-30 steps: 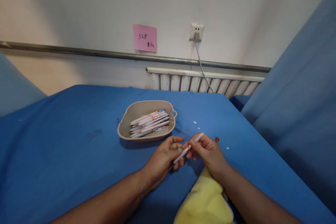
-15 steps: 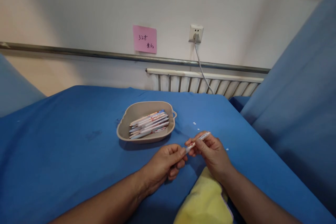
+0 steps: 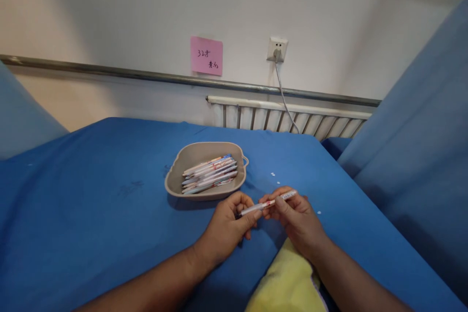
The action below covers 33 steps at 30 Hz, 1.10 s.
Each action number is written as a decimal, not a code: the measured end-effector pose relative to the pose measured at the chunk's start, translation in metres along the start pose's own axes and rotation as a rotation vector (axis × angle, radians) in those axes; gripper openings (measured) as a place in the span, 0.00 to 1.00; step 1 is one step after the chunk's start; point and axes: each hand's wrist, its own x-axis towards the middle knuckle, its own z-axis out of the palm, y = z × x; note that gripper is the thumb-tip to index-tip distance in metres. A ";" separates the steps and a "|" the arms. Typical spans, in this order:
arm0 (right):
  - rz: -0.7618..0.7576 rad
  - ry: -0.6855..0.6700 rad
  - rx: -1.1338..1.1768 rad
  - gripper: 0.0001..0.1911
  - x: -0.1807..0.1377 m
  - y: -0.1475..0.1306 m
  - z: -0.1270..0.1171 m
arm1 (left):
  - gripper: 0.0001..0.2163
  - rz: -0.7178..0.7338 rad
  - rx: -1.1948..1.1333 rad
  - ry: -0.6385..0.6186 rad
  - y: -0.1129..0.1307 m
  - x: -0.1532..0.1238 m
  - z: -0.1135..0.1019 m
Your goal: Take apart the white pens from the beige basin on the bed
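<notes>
Between my two hands is a slim white pen (image 3: 253, 208) with red marks and a printed barrel. My left hand (image 3: 231, 222) pinches its left end, thumb along the near side. The other end lies in the closed fingers of my right hand (image 3: 292, 214), with the thumb pressed on the barrel. Beyond my hands stands a beige bin (image 3: 179, 190) with a small loop handle on its right. Several pens (image 3: 210, 174) lie in it side by side. A yellow cloth (image 3: 288, 282) is below my right wrist, partly covered by the forearm.
A blue sheet (image 3: 91, 195) covers the surface. Small white bits (image 3: 273, 174) lie right of the bin. Behind are a metal rail (image 3: 146, 74), a radiator (image 3: 292, 114), a pink note (image 3: 206, 56) and a socket (image 3: 278, 49) with a plugged-in cord. Blue curtains (image 3: 420, 131) hang at both sides.
My left fingers have shifted along the pen and opened out around its left end, so more of the barrel shows. The pen lies flatter. The view has shifted slightly.
</notes>
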 end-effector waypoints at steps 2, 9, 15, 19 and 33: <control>-0.002 0.015 -0.010 0.06 0.000 0.001 0.000 | 0.13 0.012 0.008 -0.010 0.001 -0.001 0.000; -0.015 0.061 -0.007 0.07 -0.001 0.001 0.001 | 0.12 -0.010 0.042 -0.037 0.004 -0.001 -0.003; -0.010 0.095 -0.011 0.08 0.000 -0.001 0.004 | 0.12 -0.003 0.037 -0.019 0.003 -0.003 0.000; 0.013 0.133 0.057 0.10 0.000 -0.005 0.005 | 0.12 0.011 -0.016 -0.081 0.002 -0.004 0.002; -0.004 0.152 0.078 0.10 0.003 -0.009 -0.004 | 0.18 -0.256 -0.314 -0.214 -0.002 0.004 -0.007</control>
